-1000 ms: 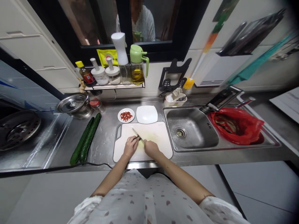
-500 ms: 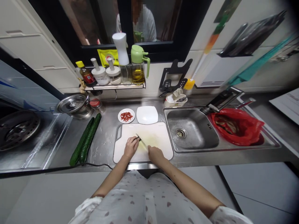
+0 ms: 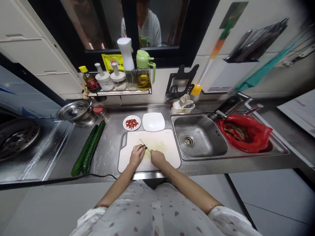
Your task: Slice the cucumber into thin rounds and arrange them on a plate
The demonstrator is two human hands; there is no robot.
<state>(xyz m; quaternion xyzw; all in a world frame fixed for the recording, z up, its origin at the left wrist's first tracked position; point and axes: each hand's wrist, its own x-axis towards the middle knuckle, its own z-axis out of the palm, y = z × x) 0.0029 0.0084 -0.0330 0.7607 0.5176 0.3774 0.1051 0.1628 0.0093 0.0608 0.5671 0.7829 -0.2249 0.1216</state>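
My right hand (image 3: 157, 159) is closed around the handle of a small knife (image 3: 144, 145), whose thin blade points away and to the left over the white cutting board (image 3: 167, 144). Close beside the blade, the fingers of my left hand (image 3: 137, 155) are pinched on a small dark thing (image 3: 143, 146); its kind is too small to make out. Pale yellow-green stains mark the middle of the board. Behind the board stand a small white plate with chopped red pieces (image 3: 132, 123) and a white square plate (image 3: 154, 122).
Two cucumbers (image 3: 90, 147) lie on the left beside a cable (image 3: 98, 174). Behind them are a lidded steel pot (image 3: 77, 113) and a red-capped jar (image 3: 100, 112). To the right is the sink (image 3: 201, 136), with a red plastic bag (image 3: 246, 134) beyond it. A seasoning rack (image 3: 120, 92) hangs behind.
My right hand has moved left and slightly away from me, closer to my left hand. The knife tip now reaches farther past my left fingers. The view has shifted slightly.
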